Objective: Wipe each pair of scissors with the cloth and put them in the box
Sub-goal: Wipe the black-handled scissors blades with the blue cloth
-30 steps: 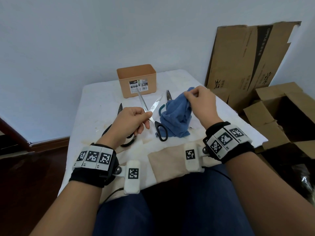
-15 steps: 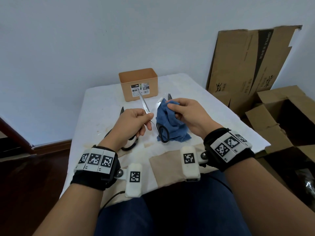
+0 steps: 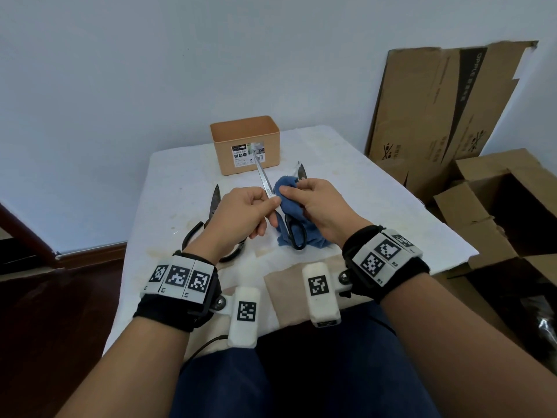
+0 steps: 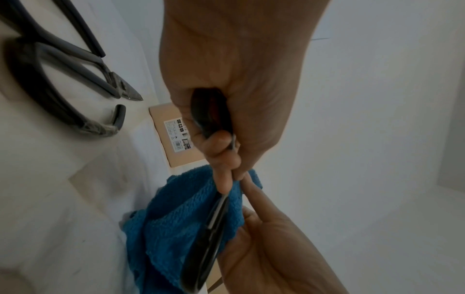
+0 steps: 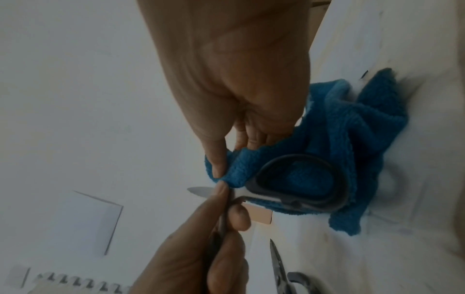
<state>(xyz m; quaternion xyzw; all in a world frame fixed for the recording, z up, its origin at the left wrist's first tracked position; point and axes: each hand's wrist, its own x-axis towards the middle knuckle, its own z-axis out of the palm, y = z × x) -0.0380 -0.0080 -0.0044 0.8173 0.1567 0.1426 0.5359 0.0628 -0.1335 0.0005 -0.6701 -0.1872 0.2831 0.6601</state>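
My left hand (image 3: 265,206) holds black-handled scissors (image 3: 297,233) above the white table (image 3: 376,200). One handle sits in its palm (image 4: 208,115), and one silver blade (image 3: 261,176) points up toward the orange box (image 3: 244,143). The other handle loop (image 5: 337,185) hangs in front of the blue cloth (image 3: 284,188). My right hand (image 3: 289,193) pinches the cloth (image 5: 352,129) at the scissors' pivot, right beside my left fingertips. The cloth's lower end rests on the table. In the left wrist view the cloth (image 4: 176,218) lies behind the scissors.
Large dark scissors (image 3: 215,200) lie on the table under my left hand. The tip of a third pair (image 3: 301,173) shows behind the cloth. A beige fabric piece (image 3: 286,285) lies at the near edge. Open cardboard boxes (image 3: 497,212) and flat cardboard (image 3: 446,101) stand on the right.
My right hand has carried the cloth down and left from above the table to the scissors, and now pinches it beside my left fingers. The left hand has kept the scissors almost still.
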